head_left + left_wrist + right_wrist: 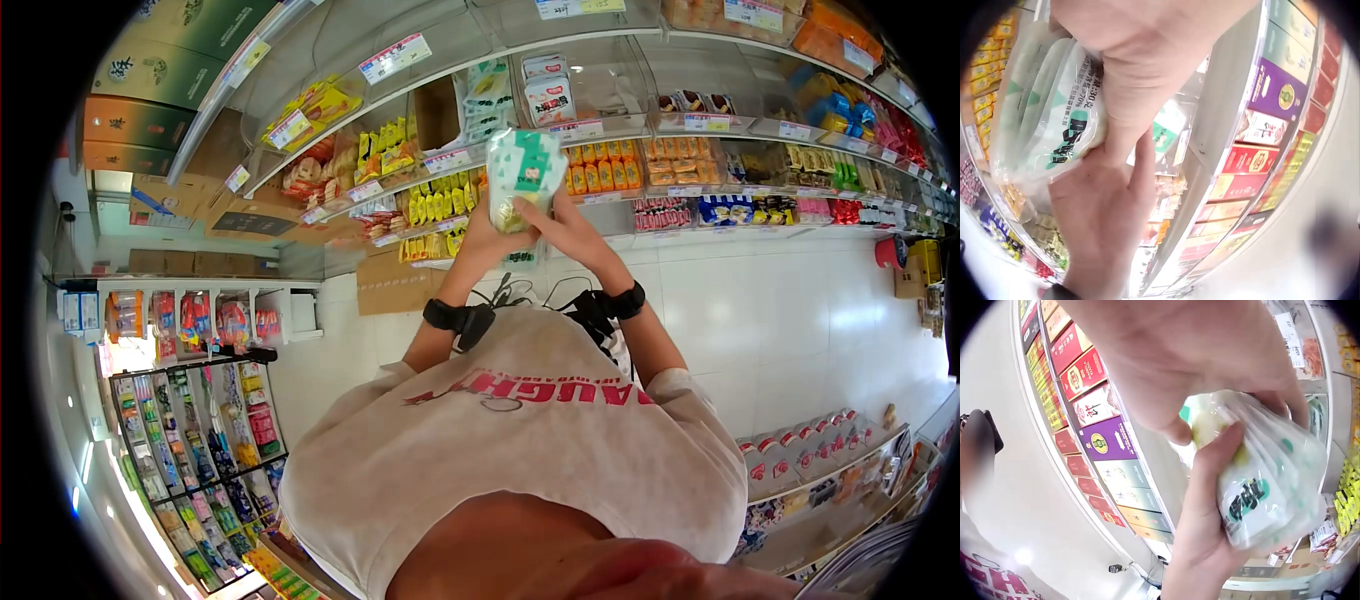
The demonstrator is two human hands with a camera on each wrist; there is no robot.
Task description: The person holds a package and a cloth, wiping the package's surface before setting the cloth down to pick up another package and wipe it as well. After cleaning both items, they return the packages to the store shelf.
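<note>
Both hands hold a stack of flat green-and-white snack packets [525, 170] in clear wrapping, raised in front of the shelves. My left hand [488, 238] grips the stack's left side, its thumb across the packets near the lower end. Opposite it, my right hand [572, 235] grips the right side, its thumb also lying over the front. In the left wrist view the packets [1063, 119] fan out at one end, with black print showing. The right wrist view shows several layered packets [1266, 481] between the two hands. Similar green-and-white packets [488, 95] fill a shelf compartment just behind.
Tiered shelves with price tags [395, 58] curve around ahead. Yellow snack packs [440, 200], orange packs [603, 170] and white-and-red packets [548, 98] sit in clear bins. Gift boxes [150, 75] are stacked at left. A cardboard box [398, 282] stands on the floor below.
</note>
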